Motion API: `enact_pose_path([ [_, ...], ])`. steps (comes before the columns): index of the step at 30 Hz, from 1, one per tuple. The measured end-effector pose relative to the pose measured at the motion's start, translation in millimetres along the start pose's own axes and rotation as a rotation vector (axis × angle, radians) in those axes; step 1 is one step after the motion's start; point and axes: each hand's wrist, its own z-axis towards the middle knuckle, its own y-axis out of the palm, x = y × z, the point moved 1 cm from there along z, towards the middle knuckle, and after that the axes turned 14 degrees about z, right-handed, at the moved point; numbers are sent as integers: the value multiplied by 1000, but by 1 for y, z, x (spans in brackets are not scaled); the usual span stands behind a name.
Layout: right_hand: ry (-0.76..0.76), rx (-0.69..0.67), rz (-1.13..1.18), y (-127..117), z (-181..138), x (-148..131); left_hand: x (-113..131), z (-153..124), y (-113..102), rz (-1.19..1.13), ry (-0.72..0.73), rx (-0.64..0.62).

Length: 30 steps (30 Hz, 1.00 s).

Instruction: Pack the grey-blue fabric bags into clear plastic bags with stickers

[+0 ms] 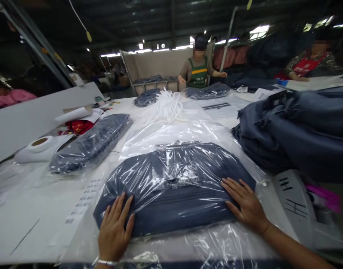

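Glossy, creased clear plastic (174, 170) covers smooth navy cloth (182, 216); the tabletop (48, 209) looks matt.

A factory workshop for packing fabric goods is showing here. A broad white worktable (45, 209) is carrying several plastic-wrapped blue fabric goods (182, 205), and a bunch of white strips (168, 106) is lying toward the table's far end. A heap of unwrapped blue fabric (308, 127) is bulging along the table's right side. Beyond the table, a co-worker in a green apron (198, 73) is standing, and strip lights (111, 55) are glowing. Above the table, a dark roof (149, 18) is stretching away.
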Motion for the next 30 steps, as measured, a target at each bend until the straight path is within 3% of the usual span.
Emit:
enact_pose_path([
  [13, -2, 5, -8, 4, 6, 1, -6, 8, 15, 18, 45, 26],
  [23, 54, -32, -64, 0, 6, -23, -6, 2, -2, -5, 408, -74],
  [30, -59, -173, -107, -14, -29, -49, -8, 1, -4, 16, 469, -73],
])
